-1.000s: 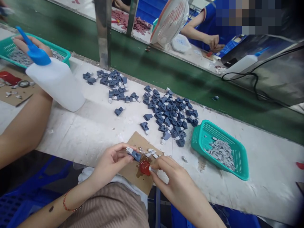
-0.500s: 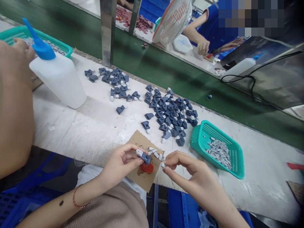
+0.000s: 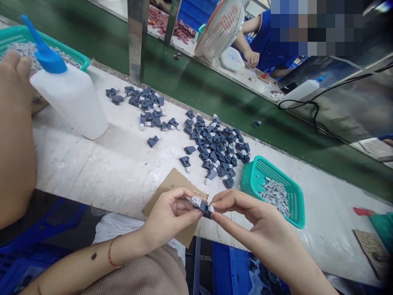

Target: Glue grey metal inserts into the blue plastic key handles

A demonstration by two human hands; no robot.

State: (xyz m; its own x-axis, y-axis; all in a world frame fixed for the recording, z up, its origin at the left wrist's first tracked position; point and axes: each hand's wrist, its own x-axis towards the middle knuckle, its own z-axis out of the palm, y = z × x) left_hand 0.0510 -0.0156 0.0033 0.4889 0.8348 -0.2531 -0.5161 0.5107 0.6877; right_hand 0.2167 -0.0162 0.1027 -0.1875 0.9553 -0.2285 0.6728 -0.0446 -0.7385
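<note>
Far beyond and left of the brown cardboard [image 3: 176,179], a white squeeze bottle [image 3: 72,104] with a blue nozzle stands beside a co-worker's arm [image 3: 15,131]. The left hand [image 3: 168,215] reaches over the cardboard, thumb and fingers pinched on a navy plastic part [image 3: 206,209]. That part has shifted from over the cardboard's middle to its right corner: a small angular body, dark and matte, with a pale grey end piece on its left side. Beyond the cardboard lies a heap of similar navy parts [image 3: 215,143]. The right hand [image 3: 253,217], off the cardboard's right edge, pinches a small pale piece [image 3: 211,208]; half a second ago it was apart from the navy part, and now the piece meets its right end. The step in hand therefore seems to be fitting these two together; whether the piece is seated, I cannot tell. Right of the cardboard sits a teal basket [image 3: 299,200] of pale pieces.
</note>
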